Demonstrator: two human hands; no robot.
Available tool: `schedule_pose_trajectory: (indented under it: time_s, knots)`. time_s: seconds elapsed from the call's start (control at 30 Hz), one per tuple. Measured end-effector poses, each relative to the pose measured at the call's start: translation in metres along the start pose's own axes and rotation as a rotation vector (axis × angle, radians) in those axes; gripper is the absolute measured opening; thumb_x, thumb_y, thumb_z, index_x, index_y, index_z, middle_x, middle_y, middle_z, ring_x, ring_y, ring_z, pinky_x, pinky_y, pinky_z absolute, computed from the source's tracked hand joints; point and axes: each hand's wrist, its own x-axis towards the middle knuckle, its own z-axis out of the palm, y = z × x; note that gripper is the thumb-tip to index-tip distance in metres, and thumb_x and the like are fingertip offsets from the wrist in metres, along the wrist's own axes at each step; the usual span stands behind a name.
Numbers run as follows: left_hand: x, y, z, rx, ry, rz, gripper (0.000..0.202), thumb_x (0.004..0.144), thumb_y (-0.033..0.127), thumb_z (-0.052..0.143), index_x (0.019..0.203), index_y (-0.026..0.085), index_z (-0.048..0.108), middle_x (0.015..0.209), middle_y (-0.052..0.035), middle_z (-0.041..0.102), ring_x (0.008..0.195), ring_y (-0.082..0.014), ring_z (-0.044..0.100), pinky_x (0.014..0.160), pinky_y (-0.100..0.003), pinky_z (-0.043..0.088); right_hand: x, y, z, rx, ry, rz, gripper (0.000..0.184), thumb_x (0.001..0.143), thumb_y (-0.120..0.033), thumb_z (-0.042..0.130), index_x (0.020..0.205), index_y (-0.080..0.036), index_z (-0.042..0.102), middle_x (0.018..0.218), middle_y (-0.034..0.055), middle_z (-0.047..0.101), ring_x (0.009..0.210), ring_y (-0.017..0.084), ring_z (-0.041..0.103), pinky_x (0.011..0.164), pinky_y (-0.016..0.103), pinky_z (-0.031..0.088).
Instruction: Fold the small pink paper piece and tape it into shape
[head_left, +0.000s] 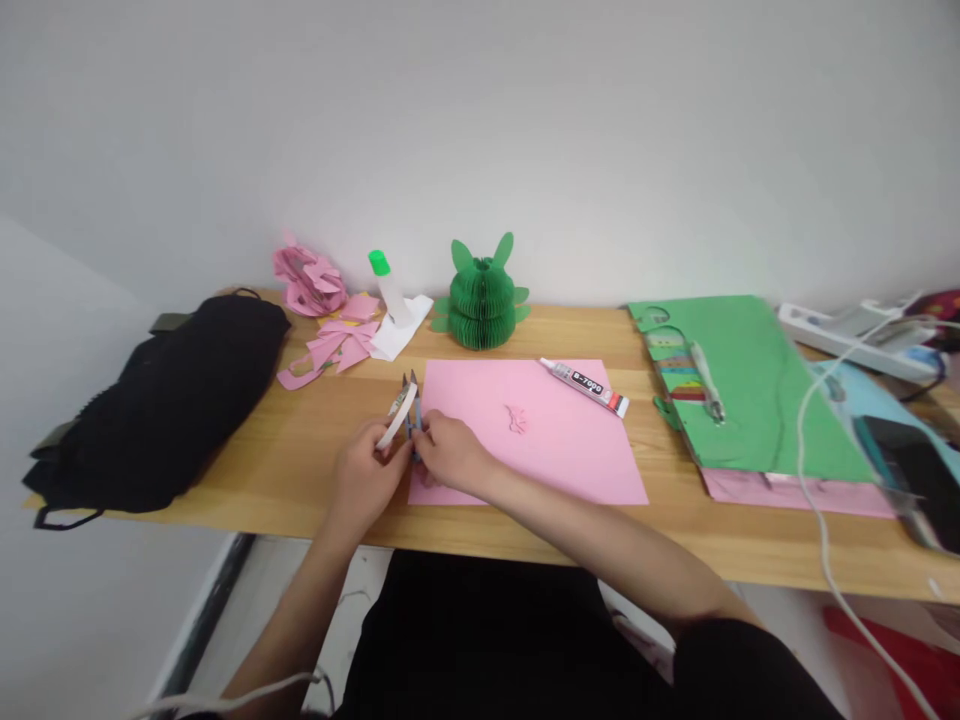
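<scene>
My left hand [365,468] is closed around a small white roll of tape [397,415] at the left edge of a pink paper sheet [555,440]. My right hand [448,452] is pinched close beside it, fingers meeting the left hand at a thin blue-grey item [412,400], perhaps small scissors or tweezers; I cannot make out which. A small pink paper scrap [516,418] lies in the middle of the sheet. A glue tube [585,385] rests at the sheet's far right corner.
A black bag [165,400] lies at the left of the wooden table [300,450]. Pink paper cuttings [330,340], a green-capped glue bottle [388,285] and a green paper honeycomb figure [481,298] stand at the back. Green paper sheets [750,390], cables and a power strip [847,330] are at the right.
</scene>
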Motion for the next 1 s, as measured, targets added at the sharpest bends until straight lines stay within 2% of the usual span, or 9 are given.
schedule_pose_trajectory:
  time_s: [0.13, 0.2, 0.33, 0.4, 0.53, 0.6, 0.73, 0.87, 1.0]
  knots:
    - [-0.002, 0.009, -0.004, -0.166, -0.041, 0.047, 0.040, 0.081, 0.034, 0.055, 0.057, 0.024, 0.024, 0.098, -0.0103, 0.074, 0.086, -0.0199, 0.070, 0.074, -0.033, 0.057, -0.021, -0.001, -0.015, 0.155, -0.001, -0.058, 0.012, 0.089, -0.018, 0.061, 0.100, -0.015, 0.056, 0.069, -0.0052, 0.062, 0.055, 0.009, 0.060, 0.054, 0.022, 0.051]
    - [0.003, 0.019, 0.003, -0.214, -0.049, 0.085, 0.040, 0.083, 0.032, 0.055, 0.056, 0.023, 0.027, 0.098, -0.0108, 0.074, 0.087, -0.0206, 0.070, 0.075, -0.035, 0.058, -0.028, -0.001, -0.024, 0.269, 0.000, -0.088, 0.019, 0.084, -0.011, 0.062, 0.099, -0.018, 0.052, 0.065, -0.0069, 0.063, 0.057, 0.011, 0.064, 0.055, 0.023, 0.052]
    - [0.021, 0.047, 0.025, -0.278, -0.094, 0.233, 0.030, 0.082, 0.025, 0.059, 0.056, 0.021, 0.043, 0.102, -0.0092, 0.074, 0.099, -0.0230, 0.068, 0.086, -0.039, 0.055, -0.028, 0.002, -0.047, 0.470, 0.116, -0.130, 0.013, 0.088, -0.028, 0.057, 0.096, -0.021, 0.050, 0.071, -0.0052, 0.065, 0.060, 0.010, 0.065, 0.057, 0.023, 0.054]
    - [0.031, 0.062, 0.034, -0.312, -0.152, 0.328, 0.026, 0.079, 0.023, 0.062, 0.057, 0.020, 0.049, 0.102, -0.0083, 0.075, 0.100, -0.0235, 0.068, 0.084, -0.037, 0.056, -0.027, 0.007, -0.065, 0.502, 0.189, -0.147, 0.021, 0.090, -0.039, 0.057, 0.091, -0.019, 0.053, 0.067, -0.0053, 0.061, 0.053, 0.008, 0.059, 0.050, 0.021, 0.050]
    - [0.046, 0.079, 0.045, -0.357, -0.259, 0.474, 0.017, 0.086, 0.025, 0.060, 0.071, 0.020, 0.065, 0.096, -0.0051, 0.077, 0.091, -0.0190, 0.072, 0.074, -0.028, 0.058, -0.031, 0.021, -0.103, 0.479, 0.274, -0.173, 0.025, 0.091, -0.039, 0.060, 0.091, -0.014, 0.059, 0.066, -0.0049, 0.059, 0.049, 0.007, 0.053, 0.047, 0.020, 0.046]
    - [0.051, 0.077, 0.051, -0.349, -0.248, 0.510, 0.020, 0.091, 0.026, 0.056, 0.077, 0.020, 0.069, 0.098, -0.0064, 0.077, 0.093, -0.0192, 0.072, 0.078, -0.030, 0.058, -0.033, 0.027, -0.117, 0.478, 0.334, -0.204, 0.025, 0.093, -0.039, 0.058, 0.089, -0.014, 0.059, 0.068, -0.0046, 0.058, 0.051, 0.007, 0.053, 0.050, 0.021, 0.047]
    - [0.055, 0.061, 0.066, -0.281, -0.187, 0.561, 0.027, 0.088, 0.032, 0.063, 0.065, 0.017, 0.064, 0.116, -0.0169, 0.071, 0.113, -0.0280, 0.066, 0.092, -0.042, 0.055, -0.035, 0.035, -0.125, 0.514, 0.415, -0.277, 0.030, 0.090, -0.043, 0.060, 0.078, -0.016, 0.054, 0.056, -0.0093, 0.044, 0.044, 0.005, 0.041, 0.044, 0.019, 0.037]
    - [0.052, 0.049, 0.073, -0.214, -0.233, 0.651, 0.028, 0.086, 0.038, 0.067, 0.067, 0.017, 0.064, 0.125, -0.0181, 0.066, 0.117, -0.0298, 0.062, 0.094, -0.046, 0.052, -0.038, 0.031, -0.118, 0.569, 0.332, -0.266, 0.045, 0.078, -0.063, 0.063, 0.077, -0.018, 0.055, 0.042, -0.0128, 0.029, 0.035, 0.004, 0.022, 0.037, 0.020, 0.018]
    - [0.049, 0.044, 0.073, -0.175, -0.283, 0.701, 0.023, 0.086, 0.039, 0.066, 0.077, 0.017, 0.067, 0.127, -0.0183, 0.064, 0.120, -0.0310, 0.058, 0.096, -0.047, 0.049, -0.044, 0.024, -0.113, 0.625, 0.221, -0.193, 0.045, 0.064, -0.058, 0.078, 0.072, -0.019, 0.056, 0.039, -0.0136, 0.027, 0.034, 0.003, 0.018, 0.036, 0.020, 0.012]
